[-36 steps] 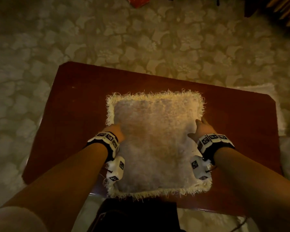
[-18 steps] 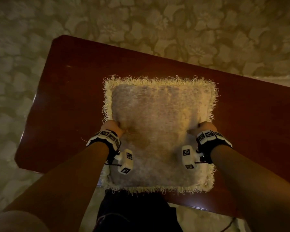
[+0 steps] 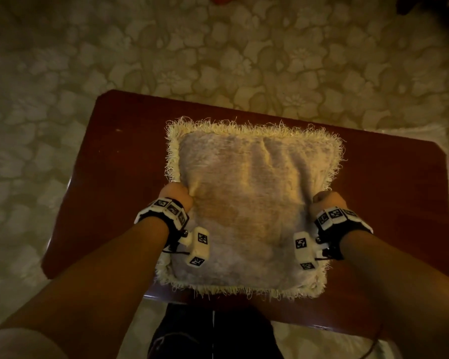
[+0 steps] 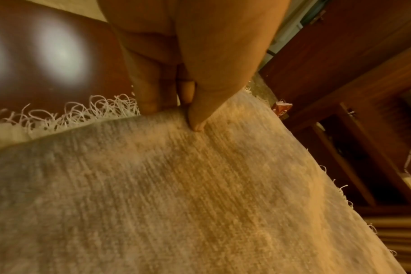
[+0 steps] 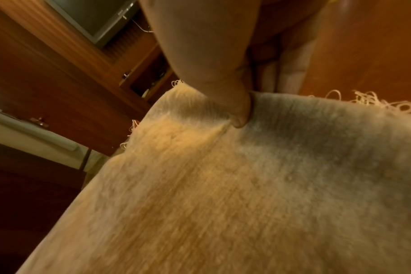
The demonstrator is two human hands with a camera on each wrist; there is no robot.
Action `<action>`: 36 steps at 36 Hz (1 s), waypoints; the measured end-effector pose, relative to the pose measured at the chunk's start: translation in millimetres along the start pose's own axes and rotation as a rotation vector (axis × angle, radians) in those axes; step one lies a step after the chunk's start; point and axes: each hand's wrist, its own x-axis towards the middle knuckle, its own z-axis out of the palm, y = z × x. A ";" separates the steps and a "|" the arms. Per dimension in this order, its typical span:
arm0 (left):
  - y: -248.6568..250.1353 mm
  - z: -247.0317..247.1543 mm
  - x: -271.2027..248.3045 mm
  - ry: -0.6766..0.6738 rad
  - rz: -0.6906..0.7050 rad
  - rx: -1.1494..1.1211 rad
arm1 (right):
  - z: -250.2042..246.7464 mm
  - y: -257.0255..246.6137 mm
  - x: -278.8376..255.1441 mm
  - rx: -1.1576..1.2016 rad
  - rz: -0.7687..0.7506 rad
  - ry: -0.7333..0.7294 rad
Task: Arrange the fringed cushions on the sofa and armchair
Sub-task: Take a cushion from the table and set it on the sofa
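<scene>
A pale, plush fringed cushion is in front of me over a dark red wooden table, its near edge hanging past the table's front. My left hand grips its left side, thumb dug into the top and fingers curled under the fringe. My right hand grips the right side the same way, thumb pressing a crease into the fabric. The cloth wrinkles between both hands. Whether the cushion rests on the table or is lifted off it I cannot tell.
A floral-patterned carpet surrounds the table. A white fringed fabric lies beyond the table's right edge. Wooden cabinets stand off to the side in the wrist views. My dark trousers are below the table's front edge.
Both hands went from resting against the cushion's sides to pinching them tightly, wrinkling the fabric. The cushion has shifted slightly toward me.
</scene>
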 end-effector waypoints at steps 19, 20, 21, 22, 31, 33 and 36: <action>55.0 -108.6 -81.4 0.032 0.383 0.147 | -85.5 13.4 -146.1 0.251 0.003 0.317; 60.1 -110.3 -85.4 0.034 0.409 0.146 | -89.7 18.6 -153.4 0.267 0.006 0.337; 65.6 -111.6 -90.1 0.028 0.426 0.134 | -93.2 24.6 -160.7 0.280 0.009 0.358; 72.1 -112.5 -95.0 0.020 0.440 0.114 | -96.4 31.6 -168.3 0.291 0.010 0.384; 137.7 -85.5 -137.3 0.017 0.636 -0.019 | -109.8 120.6 -235.4 0.407 0.132 0.617; 153.7 -72.7 -139.7 -0.003 0.684 -0.024 | -110.2 141.6 -247.3 0.445 0.163 0.653; 176.3 -51.4 -174.2 -0.027 0.793 0.022 | -108.3 182.0 -275.1 0.492 0.234 0.702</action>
